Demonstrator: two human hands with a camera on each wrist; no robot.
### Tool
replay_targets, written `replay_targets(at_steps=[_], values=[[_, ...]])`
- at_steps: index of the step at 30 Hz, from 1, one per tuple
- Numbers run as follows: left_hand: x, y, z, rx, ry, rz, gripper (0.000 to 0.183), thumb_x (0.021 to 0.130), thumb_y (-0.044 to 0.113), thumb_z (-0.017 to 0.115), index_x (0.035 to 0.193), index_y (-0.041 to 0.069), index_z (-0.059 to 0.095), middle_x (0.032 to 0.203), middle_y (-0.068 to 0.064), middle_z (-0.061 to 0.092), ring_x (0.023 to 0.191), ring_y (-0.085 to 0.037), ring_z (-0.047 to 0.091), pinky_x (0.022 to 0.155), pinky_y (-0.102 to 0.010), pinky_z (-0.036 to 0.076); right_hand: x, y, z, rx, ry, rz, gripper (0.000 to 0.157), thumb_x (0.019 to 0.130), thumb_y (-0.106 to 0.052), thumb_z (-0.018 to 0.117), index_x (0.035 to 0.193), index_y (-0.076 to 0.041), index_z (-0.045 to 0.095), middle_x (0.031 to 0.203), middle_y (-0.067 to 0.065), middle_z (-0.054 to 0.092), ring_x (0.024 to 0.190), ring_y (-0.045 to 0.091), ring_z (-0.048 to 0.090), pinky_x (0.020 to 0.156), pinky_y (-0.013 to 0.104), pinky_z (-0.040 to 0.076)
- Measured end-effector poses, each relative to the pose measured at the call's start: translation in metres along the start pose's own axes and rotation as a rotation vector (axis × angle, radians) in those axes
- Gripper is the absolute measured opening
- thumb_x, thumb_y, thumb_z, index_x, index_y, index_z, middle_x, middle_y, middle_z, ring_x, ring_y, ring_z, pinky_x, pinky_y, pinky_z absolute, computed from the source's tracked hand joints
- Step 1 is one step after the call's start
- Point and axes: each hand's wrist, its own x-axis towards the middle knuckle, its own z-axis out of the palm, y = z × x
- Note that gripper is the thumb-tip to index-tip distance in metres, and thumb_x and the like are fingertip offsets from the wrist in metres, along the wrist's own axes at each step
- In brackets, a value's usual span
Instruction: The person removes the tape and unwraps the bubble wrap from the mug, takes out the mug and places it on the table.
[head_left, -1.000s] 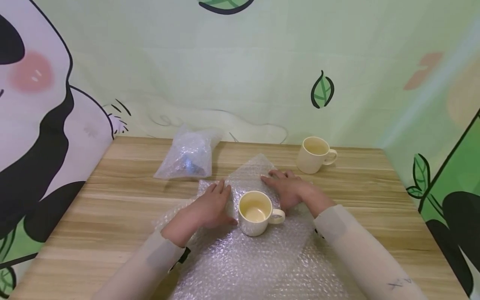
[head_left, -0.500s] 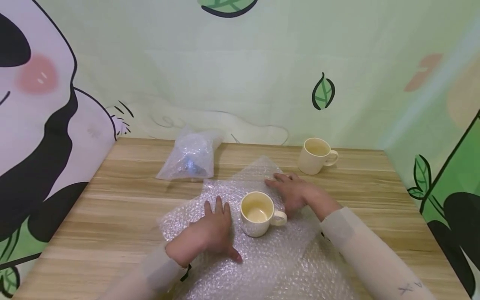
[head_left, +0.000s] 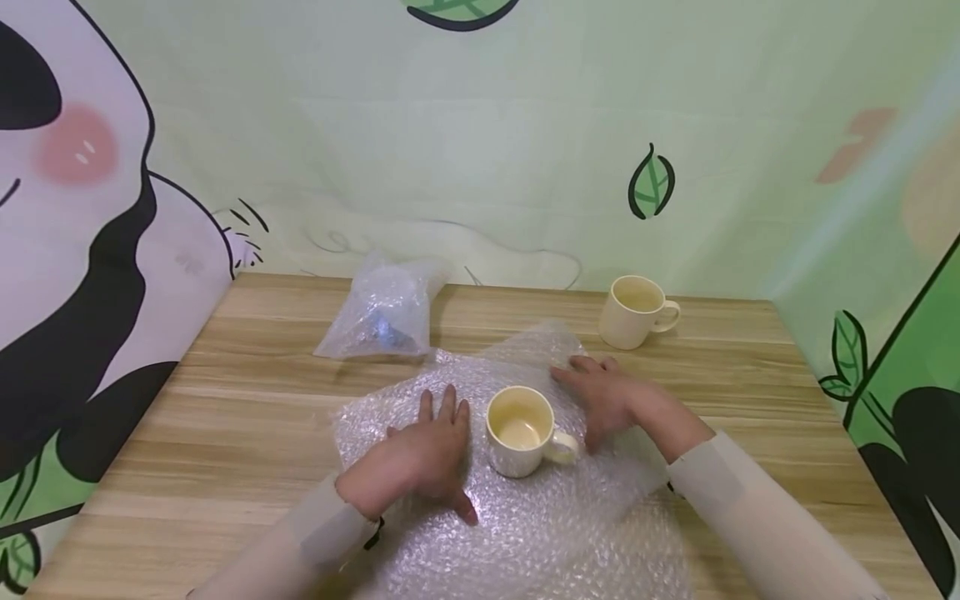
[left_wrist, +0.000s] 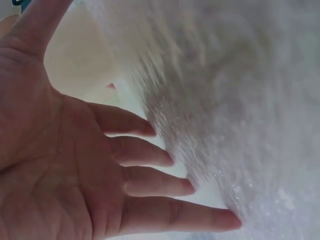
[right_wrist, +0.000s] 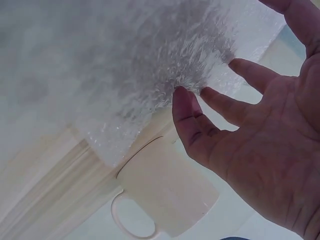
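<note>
A cream mug (head_left: pixel 517 457) stands upright on overlapping bubble wrap (head_left: pixel 540 542), its handle pointing right. My left hand (head_left: pixel 431 454) lies beside the mug's left side, fingers spread; in the left wrist view its straight fingertips (left_wrist: pixel 227 219) touch the wrap. On the other side, behind the handle, my right hand (head_left: pixel 607 400) rests on the wrap near its back right corner. Its fingers are slightly bent with the fingertips (right_wrist: pixel 181 95) against the film, as the right wrist view shows. Neither hand touches the mug visibly.
A second cream mug (head_left: pixel 633 317) stands at the table's back right, handle to the right. At the back left sits a bubble-wrapped bundle (head_left: pixel 382 312) with something bluish inside. The wooden table (head_left: pixel 187 400) meets a printed cloth backdrop (head_left: pixel 465 150).
My left hand has drawn back toward me and spread its fingers on the wrap. The right hand has shifted right. The wrap's back corner and the mug on it have slid slightly right.
</note>
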Motion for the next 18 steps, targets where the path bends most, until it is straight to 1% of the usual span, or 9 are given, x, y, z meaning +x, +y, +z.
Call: replay_targets(at_steps=[3, 8, 12, 18], values=[[0.002, -0.001, -0.002, 0.028, -0.015, 0.038, 0.159, 0.046, 0.068, 0.096, 0.166, 0.004, 0.011, 0.173, -0.021, -0.005, 0.157, -0.053, 0.000, 0.103, -0.086, 0.032, -0.007, 0.002, 0.003, 0.016, 0.009, 0.010, 0.117, 0.066, -0.020, 0.097, 0.163, -0.013, 0.031, 0.167, 0.026, 0.024, 0.147, 0.057, 0.028, 0.111, 0.068, 0.042], [0.006, -0.003, -0.006, 0.049, -0.029, 0.091, 0.158, 0.048, 0.065, 0.096, 0.166, 0.006, 0.010, 0.173, -0.019, -0.006, 0.158, -0.051, 0.000, 0.104, -0.085, 0.031, -0.018, 0.003, 0.009, 0.052, 0.023, 0.034, 0.118, 0.064, -0.020, 0.096, 0.163, -0.012, 0.032, 0.166, 0.028, 0.024, 0.145, 0.059, 0.028, 0.104, 0.070, 0.047], [0.008, -0.004, -0.008, 0.049, -0.035, 0.113, 0.157, 0.048, 0.063, 0.097, 0.167, 0.008, 0.010, 0.173, -0.018, -0.007, 0.158, -0.050, -0.002, 0.105, -0.086, 0.029, -0.025, 0.003, 0.012, 0.068, 0.035, 0.045, 0.119, 0.062, -0.021, 0.097, 0.162, -0.012, 0.033, 0.165, 0.029, 0.025, 0.142, 0.058, 0.031, 0.101, 0.069, 0.050], [0.011, -0.007, -0.008, 0.037, -0.037, 0.124, 0.159, 0.045, 0.062, 0.098, 0.167, 0.009, 0.010, 0.174, -0.017, -0.007, 0.159, -0.049, -0.002, 0.105, -0.087, 0.027, -0.030, 0.002, 0.017, 0.070, 0.061, 0.041, 0.120, 0.060, -0.022, 0.098, 0.161, -0.011, 0.035, 0.163, 0.030, 0.027, 0.138, 0.058, 0.034, 0.104, 0.069, 0.048]])
